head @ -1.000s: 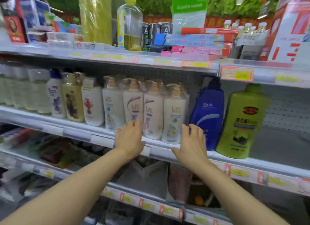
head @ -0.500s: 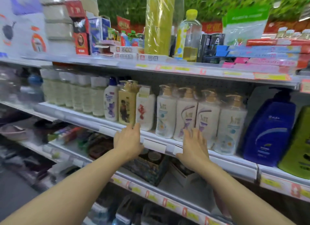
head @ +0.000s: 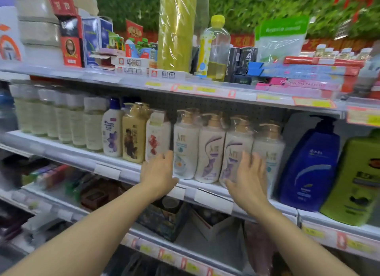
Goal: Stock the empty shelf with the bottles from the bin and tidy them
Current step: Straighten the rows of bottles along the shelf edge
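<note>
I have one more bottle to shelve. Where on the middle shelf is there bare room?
Only a narrow gap shows between the rightmost white pump bottle and the blue bottle. Leftward, bottles stand shoulder to shoulder, with the left hand and right hand against the white ones.

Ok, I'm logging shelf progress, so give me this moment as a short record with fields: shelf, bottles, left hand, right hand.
shelf: middle shelf, stocked
bottles: four white pump bottles upright in a row, between a red-flower bottle and a blue bottle
left hand: left hand open, at the row's left end
right hand: right hand open, fingers across the third bottle
</note>
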The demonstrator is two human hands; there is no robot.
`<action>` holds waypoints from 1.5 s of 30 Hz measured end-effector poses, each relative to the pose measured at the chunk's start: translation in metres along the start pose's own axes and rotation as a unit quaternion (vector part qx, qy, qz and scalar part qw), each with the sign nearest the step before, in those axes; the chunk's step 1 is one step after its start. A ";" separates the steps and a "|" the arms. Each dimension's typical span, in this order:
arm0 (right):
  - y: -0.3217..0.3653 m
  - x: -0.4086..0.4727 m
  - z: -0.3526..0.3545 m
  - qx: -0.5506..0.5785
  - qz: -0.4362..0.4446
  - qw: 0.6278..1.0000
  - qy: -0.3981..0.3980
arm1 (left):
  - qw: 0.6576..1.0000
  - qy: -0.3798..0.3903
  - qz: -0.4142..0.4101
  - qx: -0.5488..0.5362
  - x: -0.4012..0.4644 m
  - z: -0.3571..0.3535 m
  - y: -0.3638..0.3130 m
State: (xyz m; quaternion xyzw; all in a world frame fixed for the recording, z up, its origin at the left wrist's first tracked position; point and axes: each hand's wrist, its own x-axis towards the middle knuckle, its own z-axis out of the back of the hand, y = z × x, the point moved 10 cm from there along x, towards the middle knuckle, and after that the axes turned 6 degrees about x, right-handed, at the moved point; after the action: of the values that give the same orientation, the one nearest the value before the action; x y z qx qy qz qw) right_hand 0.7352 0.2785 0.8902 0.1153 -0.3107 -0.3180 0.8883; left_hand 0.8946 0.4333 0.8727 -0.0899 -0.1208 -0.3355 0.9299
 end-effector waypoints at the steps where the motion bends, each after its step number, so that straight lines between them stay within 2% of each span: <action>1: -0.008 0.006 0.012 0.006 -0.014 1.000 -0.020 | 1.000 -0.011 -0.011 -0.006 0.006 0.003 -0.011; 7: -0.045 0.041 0.058 -0.010 -0.058 0.994 -0.097 | 0.993 -0.074 -0.092 -0.030 0.028 0.021 -0.076; 12: -0.065 0.056 0.053 -0.031 -0.102 0.994 -0.034 | 0.983 -0.126 -0.130 -0.025 0.046 0.031 -0.101; 15: -0.068 0.060 0.052 -0.020 -0.112 0.993 -0.027 | 0.978 -0.166 -0.128 -0.014 0.058 0.038 -0.102; 20: -0.075 0.059 0.050 0.001 -0.153 0.987 -0.045 | 0.971 -0.203 -0.101 0.074 0.071 0.045 -0.088; 24: -0.080 0.062 0.050 0.014 -0.173 0.984 -0.041 | 0.956 -0.196 -0.139 0.167 0.077 0.044 -0.087; 28: -0.081 0.064 0.050 0.030 -0.169 0.984 -0.043 | 0.945 -0.195 -0.159 0.209 0.079 0.038 -0.081; 33: -0.076 0.063 0.050 0.029 -0.159 0.986 -0.040 | 0.948 -0.185 -0.174 0.193 0.083 0.037 -0.079; 40: -0.089 0.065 0.042 0.024 -0.192 0.981 -0.021 | 0.950 -0.179 -0.175 0.189 0.084 0.034 -0.076; 45: -0.084 0.070 0.045 0.032 -0.164 0.986 -0.017 | 0.929 -0.295 -0.181 0.128 0.076 0.048 -0.083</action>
State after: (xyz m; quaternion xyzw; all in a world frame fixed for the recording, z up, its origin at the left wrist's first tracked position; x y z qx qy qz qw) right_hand 0.7080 0.1686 0.9245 0.1876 -0.3126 -0.4509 0.8147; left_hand 0.8897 0.3360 0.9470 -0.0418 -0.4461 -0.4384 0.7791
